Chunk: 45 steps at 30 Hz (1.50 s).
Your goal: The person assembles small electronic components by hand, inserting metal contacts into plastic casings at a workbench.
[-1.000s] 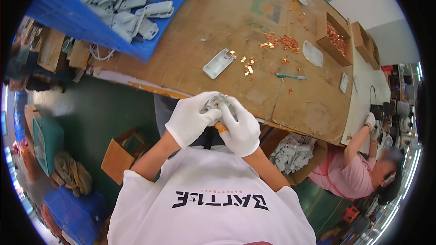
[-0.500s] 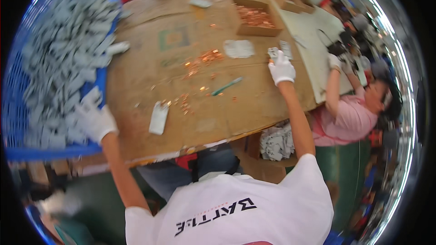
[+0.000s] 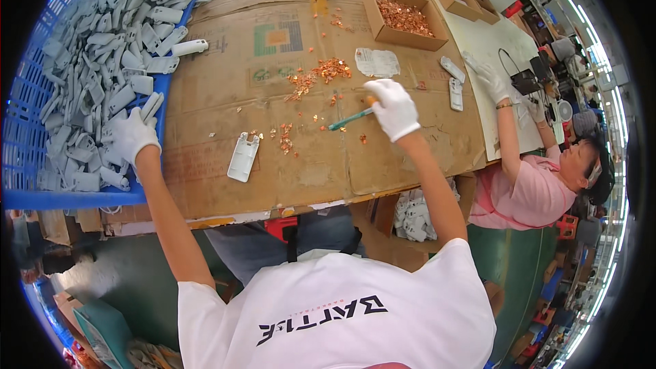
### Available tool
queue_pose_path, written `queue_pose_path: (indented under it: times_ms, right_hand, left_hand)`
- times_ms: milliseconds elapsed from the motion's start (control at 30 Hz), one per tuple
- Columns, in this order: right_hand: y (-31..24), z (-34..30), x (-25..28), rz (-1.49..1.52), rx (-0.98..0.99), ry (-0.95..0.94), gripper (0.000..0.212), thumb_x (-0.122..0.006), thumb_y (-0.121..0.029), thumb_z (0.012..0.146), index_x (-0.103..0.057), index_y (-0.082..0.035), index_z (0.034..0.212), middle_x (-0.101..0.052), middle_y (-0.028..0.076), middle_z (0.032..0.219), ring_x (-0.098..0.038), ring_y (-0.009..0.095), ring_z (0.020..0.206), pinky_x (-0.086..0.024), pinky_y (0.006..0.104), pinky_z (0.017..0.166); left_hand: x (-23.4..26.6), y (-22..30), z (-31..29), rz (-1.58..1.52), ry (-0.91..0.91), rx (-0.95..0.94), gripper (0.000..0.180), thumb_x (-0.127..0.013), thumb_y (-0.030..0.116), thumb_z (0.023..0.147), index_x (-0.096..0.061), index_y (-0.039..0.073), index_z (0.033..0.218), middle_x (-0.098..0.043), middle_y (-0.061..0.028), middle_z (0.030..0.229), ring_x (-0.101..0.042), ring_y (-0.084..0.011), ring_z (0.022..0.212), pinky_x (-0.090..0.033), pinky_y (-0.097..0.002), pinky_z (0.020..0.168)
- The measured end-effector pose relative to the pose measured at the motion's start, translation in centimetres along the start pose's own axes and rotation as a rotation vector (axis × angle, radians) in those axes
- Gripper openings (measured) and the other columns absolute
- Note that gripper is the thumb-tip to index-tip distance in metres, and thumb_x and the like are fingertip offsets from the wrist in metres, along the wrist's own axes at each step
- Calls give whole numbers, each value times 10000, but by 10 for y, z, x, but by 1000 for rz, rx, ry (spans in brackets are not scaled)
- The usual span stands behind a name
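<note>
My left hand (image 3: 134,135), in a white glove, reaches into a blue basket (image 3: 82,198) heaped with light grey plastic pieces. Its fingers are curled at one grey plastic piece (image 3: 152,105) by the basket's right edge; the grip is partly hidden. My white-gloved right hand (image 3: 395,109) hovers over the cardboard-covered table, fingers loosely stretched, with something orange at a fingertip. Just beneath those fingers lies a slim green tool (image 3: 350,119). One grey piece (image 3: 242,157) lies hollow side up near me. Two more grey pieces (image 3: 456,94) lie to the right.
Small copper-coloured parts (image 3: 321,75) are strewn mid-table, and a cardboard box (image 3: 410,37) of them stands far right. A whitish flat patch (image 3: 377,63) lies nearby. At a pale table on the right, a co-worker in pink (image 3: 523,188) has gloved hands out.
My right hand has left a grey piece at the table's right side and moved left to the green tool. My left hand has gone farther into the basket. The view has shifted.
</note>
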State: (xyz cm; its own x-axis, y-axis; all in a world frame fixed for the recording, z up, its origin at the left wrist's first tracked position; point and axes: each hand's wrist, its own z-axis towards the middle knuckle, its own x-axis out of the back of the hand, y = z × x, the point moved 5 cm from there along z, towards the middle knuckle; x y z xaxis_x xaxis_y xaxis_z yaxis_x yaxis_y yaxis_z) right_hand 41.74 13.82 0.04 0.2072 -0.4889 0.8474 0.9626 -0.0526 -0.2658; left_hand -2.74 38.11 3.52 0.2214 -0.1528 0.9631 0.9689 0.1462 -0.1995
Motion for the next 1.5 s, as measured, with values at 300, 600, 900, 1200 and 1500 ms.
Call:
queue_pose_path:
  times_ms: [300, 600, 900, 1200, 1500]
  right_hand:
    - [-16, 23, -43, 194, -85, -294, 153, -715, -115, 786, -683, -141, 933, -639, 58, 940, -635, 263, 877, -525, 381, 760]
    - [-6, 52, -61, 70, -231, -611, 135, -690, -79, 751, -736, -77, 878, -707, 125, 842, -685, 277, 805, -542, 358, 728]
    - [-51, 57, -62, -344, -43, -640, 217, -622, -183, 813, -677, -52, 977, -681, 155, 1010, -673, 321, 958, -554, 435, 813]
    - [-40, 40, -60, -336, -5, -512, 142, -582, -93, 836, -634, -88, 968, -637, 152, 992, -671, 357, 902, -555, 456, 769]
    - [-69, 43, -25, -54, -102, -391, 161, -628, -132, 777, -589, -57, 914, -637, 171, 932, -647, 349, 859, -526, 426, 747]
  left_hand:
    - [-5, 62, -19, -252, -43, -431, 494, -786, 418, 718, -588, 92, 1031, -653, -141, 994, -638, -334, 976, -513, -448, 821]
    - [-17, 81, -32, -504, -78, -513, 378, -695, 333, 837, -570, 142, 1138, -589, -155, 1051, -618, -348, 977, -511, -447, 824]
    - [-69, 79, -18, -1155, -253, -398, 394, -598, 337, 908, -575, 128, 1241, -648, -179, 1162, -602, -350, 1086, -459, -418, 919]
    - [-18, 39, -43, -1949, -469, -185, 283, -651, 112, 895, -624, 11, 1158, -677, -102, 1042, -660, -163, 885, -541, -270, 755]
    - [11, 86, -145, -1459, -839, -431, 310, -685, 92, 821, -660, 48, 1127, -690, -61, 893, -640, -114, 719, -527, -277, 617]
